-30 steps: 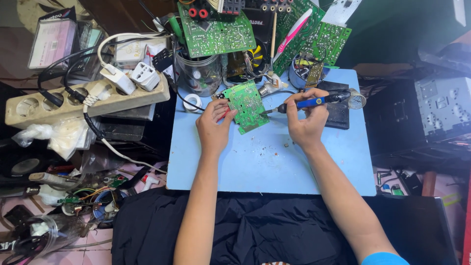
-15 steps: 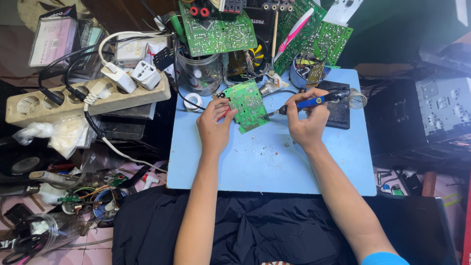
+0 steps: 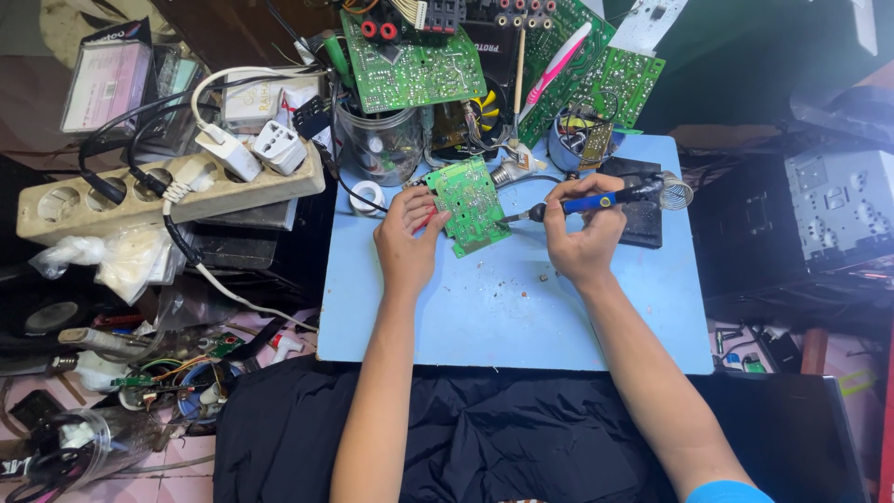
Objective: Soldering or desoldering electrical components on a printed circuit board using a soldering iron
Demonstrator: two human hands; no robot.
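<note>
Nearest the camera, a black cloth [image 3: 521, 438] covered the person's lap at the bottom of the frame, and both bare forearms ran up from it over the pale blue tabletop [image 3: 503, 317]. The left hand [image 3: 407, 240], just left of centre, had its grip closed on the left edge of a small green circuit board [image 3: 471, 203], holding it tilted with its solder side up, slightly above centre. The right hand [image 3: 582, 237] was wrapped around the blue handle of a soldering iron [image 3: 587, 201], pen-fashion, with the tip reaching left to the board's right edge; whether the tip touched a joint could not be told.

To solder well here, the board likely needed steadying against the tabletop instead of floating on fingertips, and the left fingers should stay off the copper near the hot tip. Resting the right wrist on the mat would probably keep the tip from skating across neighbouring pads. Brief contact on one joint seemed wiser than lingering.

Beyond the hands, a black block with a coiled iron stand [image 3: 652, 210] sat right of centre, a glass jar [image 3: 377, 144] stood upper left of the board, and larger green boards [image 3: 410, 61] leaned along the top edge. A cream power strip [image 3: 158, 191] with plugs lay far left
</note>
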